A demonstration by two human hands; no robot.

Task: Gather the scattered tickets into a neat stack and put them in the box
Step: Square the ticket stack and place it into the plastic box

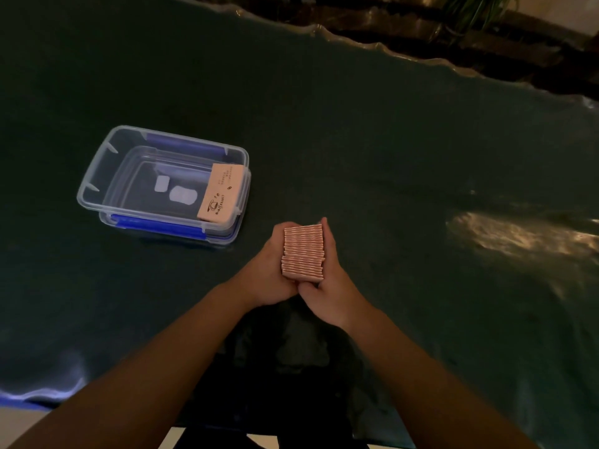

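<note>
A thick stack of pink tickets [303, 253] stands on edge on the dark table, squeezed between both palms. My left hand [270, 270] presses its left side and my right hand [330, 280] presses its right side, with thumbs meeting at the near end. To the upper left sits a clear plastic box [107, 176] with blue clips, open on top. Inside it, against the right wall, lies another stack of pink tickets [222, 192] with a coffee cup print facing up.
The dark green table cover [389, 157] spreads all around, with a wavy far edge at the top right. A bright reflection [512, 234] lies on the cover at the right. The near table edge runs under my forearms.
</note>
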